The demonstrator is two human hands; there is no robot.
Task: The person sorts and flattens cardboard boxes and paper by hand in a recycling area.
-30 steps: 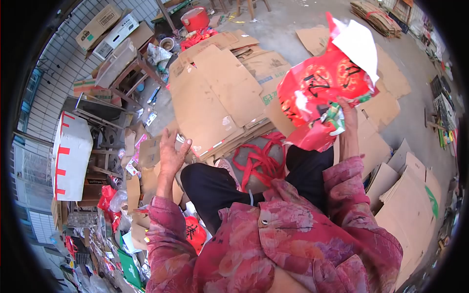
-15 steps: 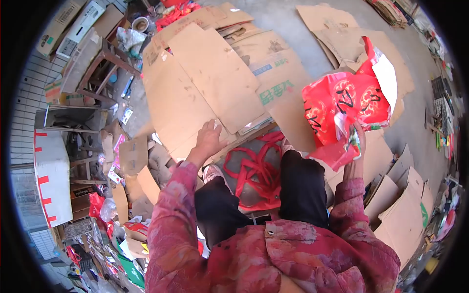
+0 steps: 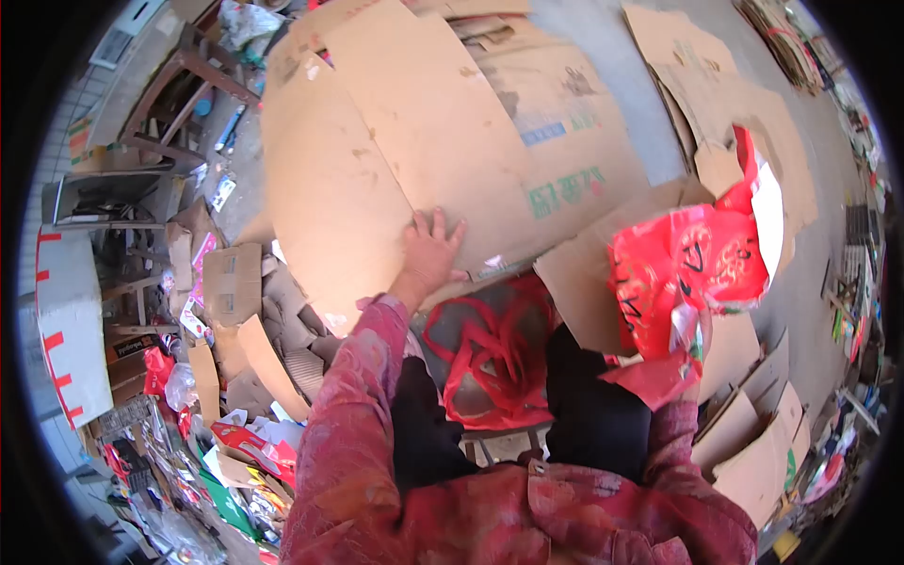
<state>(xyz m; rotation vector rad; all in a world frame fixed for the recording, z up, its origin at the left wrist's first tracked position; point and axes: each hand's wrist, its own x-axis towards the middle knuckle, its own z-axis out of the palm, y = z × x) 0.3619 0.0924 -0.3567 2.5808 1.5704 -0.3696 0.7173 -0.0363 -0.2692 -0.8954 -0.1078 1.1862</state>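
My left hand (image 3: 431, 254) lies with its fingers spread on the near edge of a stack of flattened brown cardboard (image 3: 358, 151). Some of the sheets carry green and blue print. In my right hand (image 3: 702, 331) is crumpled red printed sheeting (image 3: 664, 268) with gold patterns, black marks and a white underside. The sheeting covers much of that hand and overlaps a loose cardboard flap (image 3: 589, 282). Between my legs, below the stack, runs a tangle of red strap (image 3: 485, 358).
A wooden stool (image 3: 179, 89) stands at the upper left, above cardboard scraps (image 3: 233, 282) and mixed litter. More flattened cardboard (image 3: 753, 104) lies at the upper right. Folded cardboard pieces (image 3: 753, 447) lean beside my right leg.
The view has shifted, so the stack looks larger and nearer. My left hand sits further right on the cardboard. My right hand still holds the red sheeting, now lower in view.
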